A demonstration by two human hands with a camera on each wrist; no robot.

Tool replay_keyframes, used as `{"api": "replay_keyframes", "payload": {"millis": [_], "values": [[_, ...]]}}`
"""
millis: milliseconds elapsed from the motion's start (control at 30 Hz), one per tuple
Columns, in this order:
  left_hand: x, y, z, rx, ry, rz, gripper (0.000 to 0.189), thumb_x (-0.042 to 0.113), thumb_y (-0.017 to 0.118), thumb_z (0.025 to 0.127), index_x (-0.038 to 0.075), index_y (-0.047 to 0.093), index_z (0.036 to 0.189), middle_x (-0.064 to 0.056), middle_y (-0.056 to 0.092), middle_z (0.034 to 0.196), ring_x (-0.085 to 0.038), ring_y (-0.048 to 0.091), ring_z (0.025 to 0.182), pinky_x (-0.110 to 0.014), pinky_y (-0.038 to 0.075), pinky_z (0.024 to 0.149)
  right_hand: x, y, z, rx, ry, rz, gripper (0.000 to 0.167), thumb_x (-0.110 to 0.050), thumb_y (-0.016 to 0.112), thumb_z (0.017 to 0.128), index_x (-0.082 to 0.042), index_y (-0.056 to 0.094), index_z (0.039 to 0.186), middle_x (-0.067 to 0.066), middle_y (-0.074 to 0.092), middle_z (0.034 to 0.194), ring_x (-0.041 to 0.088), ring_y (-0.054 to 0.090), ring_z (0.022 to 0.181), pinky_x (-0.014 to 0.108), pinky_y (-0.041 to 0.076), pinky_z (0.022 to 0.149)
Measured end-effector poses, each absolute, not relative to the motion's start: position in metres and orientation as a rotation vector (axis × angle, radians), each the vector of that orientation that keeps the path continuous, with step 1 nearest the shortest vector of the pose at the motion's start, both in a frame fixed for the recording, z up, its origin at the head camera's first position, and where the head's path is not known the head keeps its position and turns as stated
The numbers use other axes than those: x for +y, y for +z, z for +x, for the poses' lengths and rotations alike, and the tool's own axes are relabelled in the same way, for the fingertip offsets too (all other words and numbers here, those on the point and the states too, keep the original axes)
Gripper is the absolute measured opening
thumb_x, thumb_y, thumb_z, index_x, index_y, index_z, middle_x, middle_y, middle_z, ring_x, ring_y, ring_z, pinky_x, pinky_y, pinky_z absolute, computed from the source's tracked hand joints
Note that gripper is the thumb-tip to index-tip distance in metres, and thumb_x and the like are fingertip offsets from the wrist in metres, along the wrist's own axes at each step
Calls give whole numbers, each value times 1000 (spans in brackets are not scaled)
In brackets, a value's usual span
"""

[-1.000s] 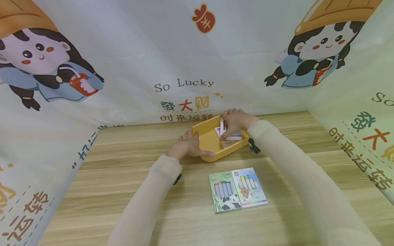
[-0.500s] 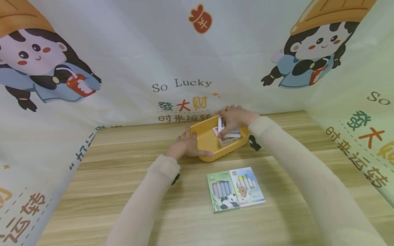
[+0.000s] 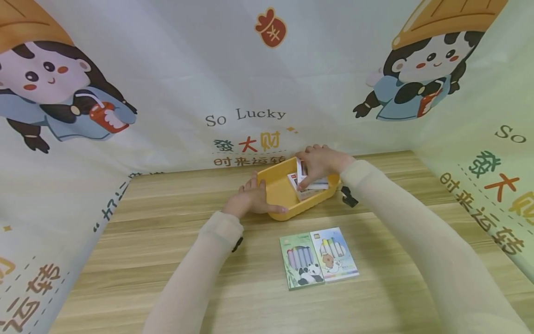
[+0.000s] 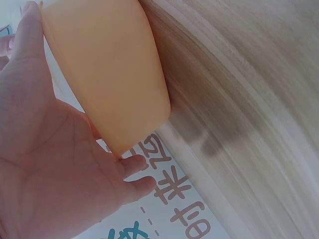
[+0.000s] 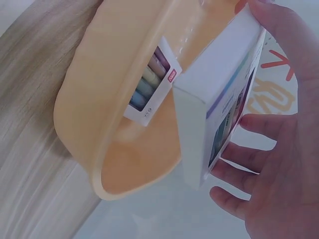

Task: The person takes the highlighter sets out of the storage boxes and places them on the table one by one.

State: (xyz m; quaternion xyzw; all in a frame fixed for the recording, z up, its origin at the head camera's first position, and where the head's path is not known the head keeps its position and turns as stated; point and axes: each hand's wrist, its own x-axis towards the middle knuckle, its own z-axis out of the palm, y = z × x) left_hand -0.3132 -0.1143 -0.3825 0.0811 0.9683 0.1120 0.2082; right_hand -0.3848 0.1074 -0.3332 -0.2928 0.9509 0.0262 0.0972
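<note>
My left hand [image 3: 250,197] grips the left end of a yellow plastic bin [image 3: 277,188], its thumb on the near rim and its fingers at the far side. In the left wrist view the palm [image 4: 55,174] faces the bin's outer wall [image 4: 107,64]. With my right hand [image 3: 323,164] I hold a white marker box [image 5: 219,84] by its edges, tilted over the bin's right part. Inside the bin, partly under the held box, another white box [image 5: 154,82] shows several coloured sticks through its window.
Nearer me on the wood-grain table [image 3: 233,292] lie a green panda marker box [image 3: 302,262] and a white marker box with a cartoon [image 3: 335,255], side by side. A printed cloth [image 3: 175,83] stands behind and at both sides.
The head view has shifted slightly, so the scene sits a little further left. Both hands keep their holds; the right hand's box has only tipped slightly within the bin.
</note>
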Motion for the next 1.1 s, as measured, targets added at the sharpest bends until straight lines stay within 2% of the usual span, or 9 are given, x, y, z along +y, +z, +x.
{"api": "replay_keyframes", "payload": {"millis": [167, 467, 767, 1100], "values": [[-114, -383, -314, 2699, 310, 235, 126, 81, 58, 77, 3, 4, 159, -19, -18, 166, -38, 0, 156, -52, 10, 128, 111, -332, -382, 2819, 83, -899, 109, -71, 73, 70, -10, 36, 152, 16, 51, 143, 35, 47, 132, 58, 33, 117], [-113, -384, -314, 2699, 302, 246, 128, 83, 58, 75, 4, 3, 159, -19, -20, 165, -38, -1, 156, -52, 10, 128, 124, -330, -377, 2811, 87, -962, 110, -69, 74, 72, -6, 34, 153, 21, 45, 149, 41, 43, 137, 65, 31, 116], [-116, -386, -315, 2712, 305, 245, 129, 82, 60, 74, 1, 5, 159, -21, -15, 166, -38, 0, 156, -52, 10, 128, 133, -328, -367, 2807, 22, -1005, 111, -66, 77, 69, -6, 35, 153, 20, 48, 147, 39, 45, 134, 62, 31, 117], [-115, -386, -315, 2711, 318, 245, 130, 82, 60, 74, 2, 5, 159, -19, -17, 166, -37, 0, 156, -52, 10, 128, 146, -328, -354, 2815, 28, -1050, 109, -64, 78, 69, -6, 36, 152, 21, 46, 149, 39, 44, 135, 61, 34, 115]]}}
